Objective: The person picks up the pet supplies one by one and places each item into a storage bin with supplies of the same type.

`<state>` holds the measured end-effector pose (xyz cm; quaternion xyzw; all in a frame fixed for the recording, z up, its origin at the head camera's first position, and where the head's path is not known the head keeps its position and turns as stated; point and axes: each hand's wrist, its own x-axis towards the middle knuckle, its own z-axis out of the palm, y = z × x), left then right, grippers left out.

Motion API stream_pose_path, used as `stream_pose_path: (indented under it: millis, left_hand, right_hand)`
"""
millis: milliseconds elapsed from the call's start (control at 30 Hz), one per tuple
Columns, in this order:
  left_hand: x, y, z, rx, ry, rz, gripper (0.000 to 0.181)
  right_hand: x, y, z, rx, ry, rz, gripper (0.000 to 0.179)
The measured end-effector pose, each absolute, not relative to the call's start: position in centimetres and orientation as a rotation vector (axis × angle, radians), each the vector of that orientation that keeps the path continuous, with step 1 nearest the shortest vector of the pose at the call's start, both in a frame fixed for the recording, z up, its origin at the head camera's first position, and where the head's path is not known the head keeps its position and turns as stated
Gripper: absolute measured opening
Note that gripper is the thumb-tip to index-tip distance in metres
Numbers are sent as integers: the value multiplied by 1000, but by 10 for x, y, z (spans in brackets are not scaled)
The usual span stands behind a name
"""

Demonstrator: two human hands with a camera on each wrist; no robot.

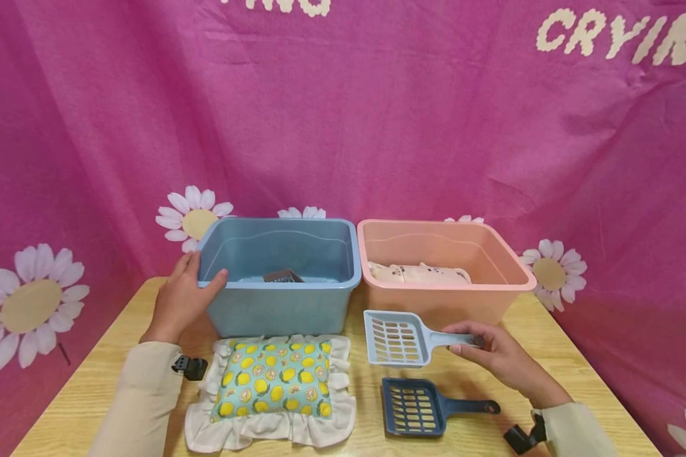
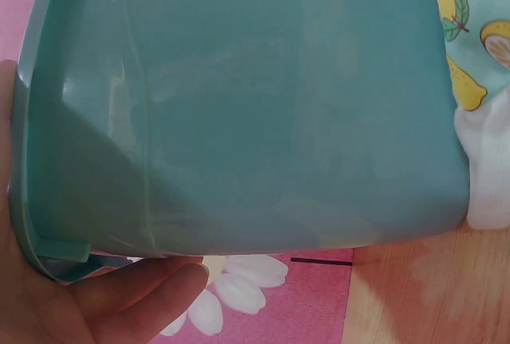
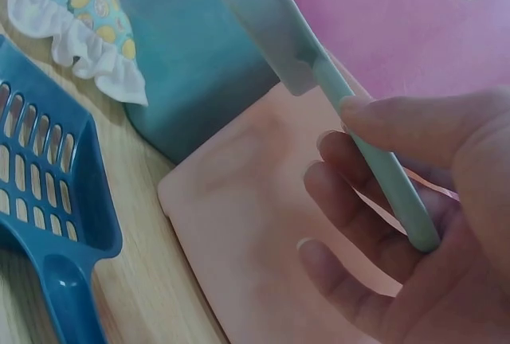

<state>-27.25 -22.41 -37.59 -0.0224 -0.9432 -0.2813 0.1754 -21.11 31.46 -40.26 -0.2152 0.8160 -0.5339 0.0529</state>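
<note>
My left hand [image 1: 181,301] grips the left front corner of a blue plastic bin [image 1: 280,311], thumb over the rim and fingers under its lip in the left wrist view. In my right hand [image 1: 494,355] is a light blue slotted litter scoop [image 1: 431,339], pinched by its handle between thumb and fingers. It is raised in front of a pink bin [image 1: 457,303]. Below it, a dark blue litter scoop [image 1: 469,406] lies on the table, handle to the right. A grey-brown slotted item [image 1: 284,276] shows inside the blue bin, partly hidden by the front wall.
A lemon-print cushion [image 1: 277,381] with white ruffles lies before the blue bin. Inside the pink bin rests a cream printed cloth item [image 1: 425,274]. Both bins stand side by side at the back of the wooden table [image 1: 68,406], against a magenta curtain [image 1: 343,127].
</note>
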Motion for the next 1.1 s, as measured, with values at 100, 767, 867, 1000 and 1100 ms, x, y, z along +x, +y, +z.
stream_pose_path:
  millis: [100, 767, 867, 1000, 1100]
  left_hand:
    - [-272, -225, -377, -63, -2671, -796, 86]
    - [-270, -223, -375, -66, -2673, -794, 85]
    - [-270, -224, -375, -58, -2671, -797, 86]
    - [-271, -224, -375, -57, -2666, -801, 85]
    - [-272, -224, -375, -68, -2667, -793, 85]
  right_hand:
    - [-210, 313, -402, -669, 2469, -1646, 29]
    - [-203, 306, -390, -695, 2528, -1727, 29]
    - [-204, 303, -387, -642, 2525, -1753, 30]
    - [-206, 300, -384, -641, 2587, -1746, 30]
    - [-206, 298, -382, -687, 2626, -1733, 29]
